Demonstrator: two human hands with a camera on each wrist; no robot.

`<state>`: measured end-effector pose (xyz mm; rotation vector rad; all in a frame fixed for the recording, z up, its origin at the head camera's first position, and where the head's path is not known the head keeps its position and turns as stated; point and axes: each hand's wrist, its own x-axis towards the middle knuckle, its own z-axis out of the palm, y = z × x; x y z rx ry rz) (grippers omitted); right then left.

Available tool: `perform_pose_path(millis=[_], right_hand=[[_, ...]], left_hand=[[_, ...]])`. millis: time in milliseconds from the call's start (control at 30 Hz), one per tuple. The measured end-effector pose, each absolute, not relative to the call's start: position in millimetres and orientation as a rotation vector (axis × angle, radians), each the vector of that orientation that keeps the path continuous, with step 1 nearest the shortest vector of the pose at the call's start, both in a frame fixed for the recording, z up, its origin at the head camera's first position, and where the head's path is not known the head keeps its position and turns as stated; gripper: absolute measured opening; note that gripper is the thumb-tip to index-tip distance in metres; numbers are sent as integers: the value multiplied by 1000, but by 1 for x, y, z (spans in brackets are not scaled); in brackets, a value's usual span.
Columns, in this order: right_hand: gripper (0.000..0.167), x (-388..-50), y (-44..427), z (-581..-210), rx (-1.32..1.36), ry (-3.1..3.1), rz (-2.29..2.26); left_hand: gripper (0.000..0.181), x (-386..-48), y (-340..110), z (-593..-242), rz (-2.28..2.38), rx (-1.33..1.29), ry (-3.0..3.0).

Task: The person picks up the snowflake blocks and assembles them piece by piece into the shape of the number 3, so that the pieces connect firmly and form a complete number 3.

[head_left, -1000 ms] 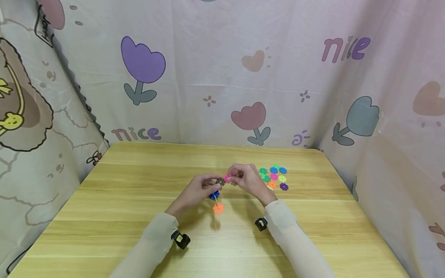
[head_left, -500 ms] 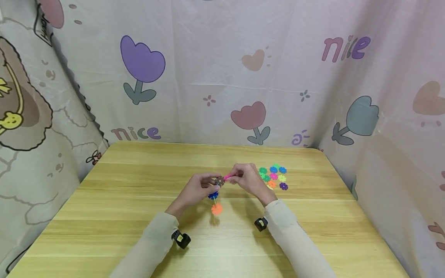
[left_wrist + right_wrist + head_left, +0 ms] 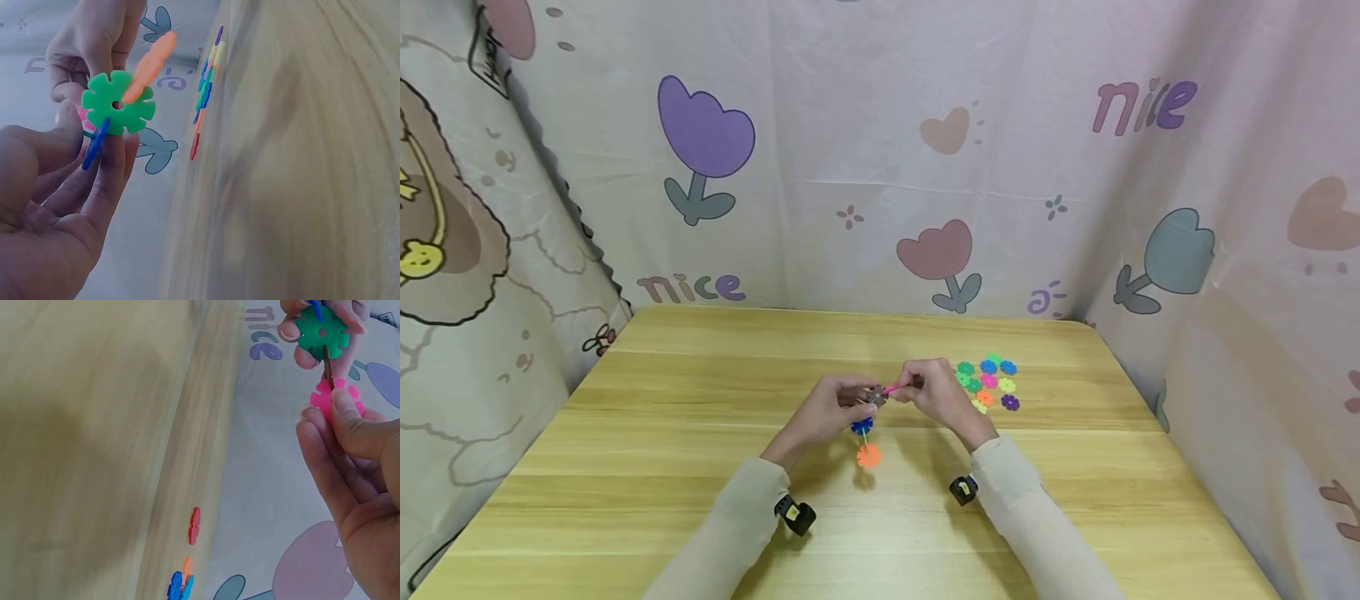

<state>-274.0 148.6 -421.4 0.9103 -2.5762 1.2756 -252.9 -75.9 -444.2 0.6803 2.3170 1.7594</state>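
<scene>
Above the table, my left hand (image 3: 822, 417) holds a chain of notched plastic snowflake discs between thumb and fingers. A brown disc (image 3: 877, 396) and a dark green disc (image 3: 337, 339) are at its upper end. Lower down hang a blue disc (image 3: 861, 427), a light green disc (image 3: 134, 114) and an orange disc (image 3: 869, 456). My right hand (image 3: 936, 390) pinches a pink disc (image 3: 322, 401) between thumb and index finger, its edge against the brown disc. Whether their slots interlock, I cannot tell. Fingers partly cover the dark green disc.
Several loose discs in mixed colours, among them a purple disc (image 3: 1011, 402), lie on the wooden table (image 3: 685, 475) to the right of my right hand. A red disc (image 3: 194, 525) lies there too. A patterned curtain (image 3: 820, 250) hangs behind the table.
The pink disc has turned from showing its face to nearly edge-on against the brown disc. Both hands sit slightly lower in the head view, and the chain hangs with them.
</scene>
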Motion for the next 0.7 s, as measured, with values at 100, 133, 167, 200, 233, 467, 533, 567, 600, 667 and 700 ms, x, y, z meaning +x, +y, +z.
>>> perform_pose_path(millis=[100,133,167,200,233,467,533,567,600,667,700], right_hand=[[14,-274,149,-421,903,-2561,1282],[15,-274,149,-421,902,-2553,1284],[15,-274,149,-421,898,-2547,1283],[15,-274,148,-421,895,-2543,1279],[14,-273,148,-421,892,-2540,1287],[10,-272,146,-424,878,-2541,1300],[10,-271,145,-424,881,-2539,1281],[9,-271,144,-424,882,-2539,1272],[9,-271,144,-424,885,-2537,1273],[8,-269,143,-424,892,-2534,1273],[8,-269,142,-424,895,-2532,1273]], left_hand=[[36,-252,-77,-440,1759,637,2295],[37,-251,-77,-439,1757,626,2289],[37,-251,-77,-439,1760,612,2276],[38,-250,-78,-438,1763,610,2264],[38,-250,-78,-437,1766,610,2250],[43,-250,-82,-439,1772,597,2213],[44,-250,-83,-440,1775,594,2207],[43,-250,-83,-441,1778,594,2204],[42,-250,-83,-441,1779,594,2206],[39,-250,-84,-441,1783,590,2215],[38,-250,-84,-441,1786,587,2222]])
